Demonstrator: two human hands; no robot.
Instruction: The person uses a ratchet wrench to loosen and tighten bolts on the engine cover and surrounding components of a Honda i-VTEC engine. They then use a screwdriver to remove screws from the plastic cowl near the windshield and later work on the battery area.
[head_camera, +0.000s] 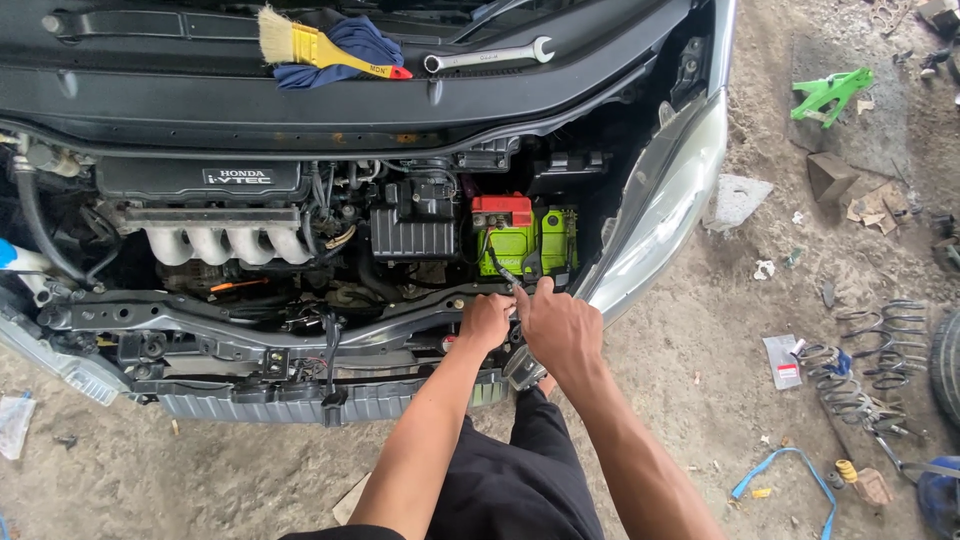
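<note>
Both hands worked close together at the front crossbar (250, 325) of the open engine bay, just below the green battery (530, 240). The left hand (485, 320) was curled into a fist on the bar, seemingly bracing or gripping something small that the pictures did not show clearly. The right hand (558, 325) lay beside it, touching, thumb and forefinger pinched narrow near a dark cable (500, 265) running down from the battery. A yellow-handled brush (320, 45), a blue cloth (350, 45) and a wrench (490, 55) rested on the cowl panel, well apart but within reach.
</note>
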